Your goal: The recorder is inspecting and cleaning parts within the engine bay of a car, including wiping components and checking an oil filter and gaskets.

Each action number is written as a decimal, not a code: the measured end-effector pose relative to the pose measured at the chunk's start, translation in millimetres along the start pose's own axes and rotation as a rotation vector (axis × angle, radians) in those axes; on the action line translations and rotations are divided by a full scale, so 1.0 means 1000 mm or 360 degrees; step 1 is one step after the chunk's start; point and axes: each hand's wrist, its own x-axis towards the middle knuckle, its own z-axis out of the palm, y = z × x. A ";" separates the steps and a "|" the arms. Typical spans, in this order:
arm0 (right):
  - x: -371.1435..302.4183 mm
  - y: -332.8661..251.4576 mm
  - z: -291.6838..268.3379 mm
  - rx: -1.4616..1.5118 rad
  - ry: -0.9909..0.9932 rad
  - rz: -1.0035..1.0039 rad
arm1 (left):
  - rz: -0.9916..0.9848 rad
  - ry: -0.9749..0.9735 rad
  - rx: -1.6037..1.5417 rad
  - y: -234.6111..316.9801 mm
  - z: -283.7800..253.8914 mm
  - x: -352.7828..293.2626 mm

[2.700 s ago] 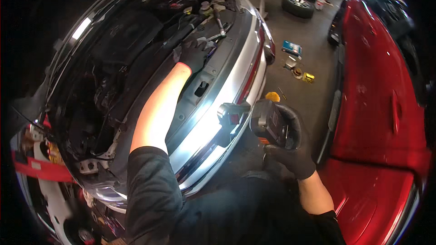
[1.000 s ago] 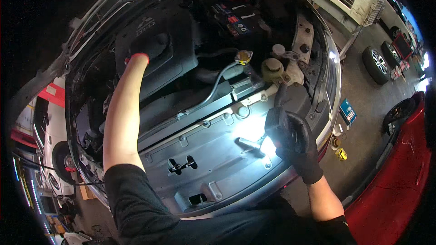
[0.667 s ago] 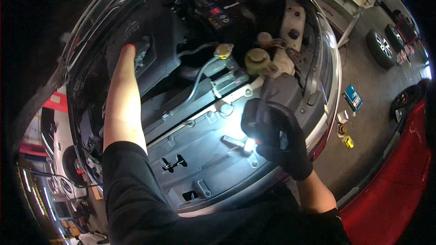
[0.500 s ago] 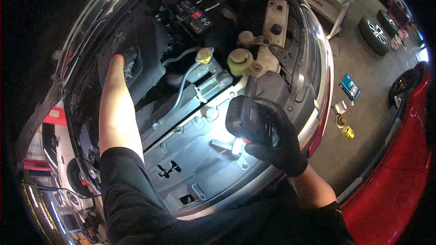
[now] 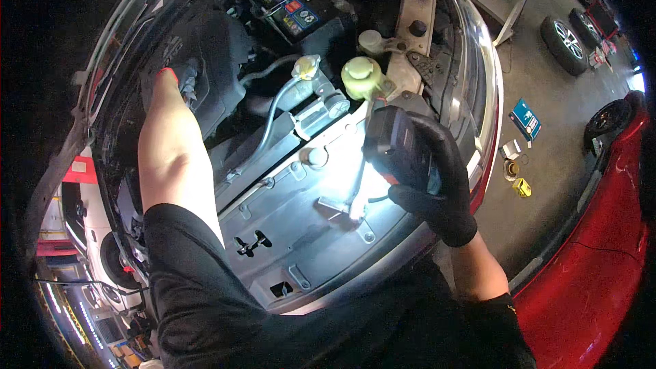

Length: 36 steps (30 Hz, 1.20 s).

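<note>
the person leans over an open engine bay (image 5: 225, 48), both arms in. the right hand (image 5: 437, 178), in a black glove, is wrapped around a black cordless tool (image 5: 396, 150) with a bright work light; its nose points down at the grey front panel (image 5: 301, 232), close to a metal bracket and bolt (image 5: 348, 201) lit white by the beam. whether the tip actually sits on the bolt cannot be told through the glare. the left hand (image 5: 167, 78) reaches deep toward the back left of the bay, only a red-edged glove tip showing beside the dark engine cover (image 5: 219, 48); its grip is hidden, so its state cannot be told. yellow-capped reservoirs (image 5: 359, 75) and the battery (image 5: 290, 7) sit untouched behind the panel. judging by this, the work seems early or midway: the panel is in place, fasteners look seated, and no loose parts lie on it. on the floor to the right are a blue box (image 5: 525, 119), small items and a red car (image 5: 601, 253).
</note>
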 end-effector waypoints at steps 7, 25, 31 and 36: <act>-0.018 -0.017 -0.013 -0.0472 0.0076 -0.0391 | -0.0147 0.0127 -0.0109 0.029 -0.021 -0.008; -0.156 -0.044 -0.072 -0.0588 0.0603 -0.0214 | 0.0667 0.0144 -0.0941 0.250 -0.273 -0.232; -0.196 -0.073 -0.056 -0.0680 0.0605 -0.0381 | 0.1056 -0.0980 -0.1098 0.353 -0.315 -0.315; -0.223 -0.092 -0.050 -0.0756 0.0592 -0.0464 | 0.1038 -0.1138 -0.0936 0.378 -0.311 -0.328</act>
